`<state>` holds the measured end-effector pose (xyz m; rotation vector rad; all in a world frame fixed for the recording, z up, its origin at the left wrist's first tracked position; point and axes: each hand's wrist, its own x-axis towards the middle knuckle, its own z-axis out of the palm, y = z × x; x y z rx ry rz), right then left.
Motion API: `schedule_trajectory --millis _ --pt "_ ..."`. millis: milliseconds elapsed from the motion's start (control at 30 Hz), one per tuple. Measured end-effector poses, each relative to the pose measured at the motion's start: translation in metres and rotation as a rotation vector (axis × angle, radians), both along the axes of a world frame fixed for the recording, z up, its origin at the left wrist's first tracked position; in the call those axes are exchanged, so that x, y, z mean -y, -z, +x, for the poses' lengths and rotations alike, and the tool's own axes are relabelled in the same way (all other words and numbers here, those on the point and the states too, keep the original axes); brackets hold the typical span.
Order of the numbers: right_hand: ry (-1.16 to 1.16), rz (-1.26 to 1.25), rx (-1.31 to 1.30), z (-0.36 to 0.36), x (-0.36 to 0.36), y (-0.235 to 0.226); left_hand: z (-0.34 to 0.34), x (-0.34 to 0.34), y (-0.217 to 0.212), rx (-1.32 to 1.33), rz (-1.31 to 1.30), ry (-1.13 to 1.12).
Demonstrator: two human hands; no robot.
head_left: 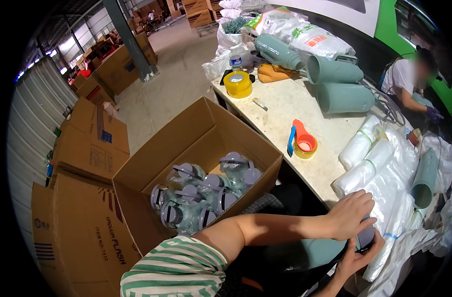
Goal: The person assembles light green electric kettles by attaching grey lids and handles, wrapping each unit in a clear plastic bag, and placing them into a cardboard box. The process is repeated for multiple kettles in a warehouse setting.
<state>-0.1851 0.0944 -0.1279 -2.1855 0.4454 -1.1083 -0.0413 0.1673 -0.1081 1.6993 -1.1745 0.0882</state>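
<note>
My left hand (349,214) lies across the grey lid end of a grey-green vacuum flask (319,250) held low against the near edge of the white table (285,111). My right hand (355,256) cups the same lid end (366,236) from below. Both hands grip it. Clear plastic bags (392,190) lie in a heap just right of my hands. The flask's lower body is hidden by my left forearm (280,228).
An open cardboard box (196,138) at my left holds several bagged flasks (201,195). On the table lie an orange tape dispenser (303,142), yellow tape rolls (238,84), more flask bodies (345,96) and rolled bags (362,143). Another person (409,79) works at the far right. Closed cartons (90,143) stack at left.
</note>
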Motion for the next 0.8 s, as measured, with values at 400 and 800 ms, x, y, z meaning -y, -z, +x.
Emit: schedule_trajectory --millis 400,800 --pt "0.061 0.182 0.176 -0.042 0.021 0.026 0.017 0.025 0.017 -0.144 -0.232 0.478" --pt "-0.78 0.848 1.095 -0.148 0.078 0.076 -0.001 -0.072 0.147 -0.872 0.521 0.123"
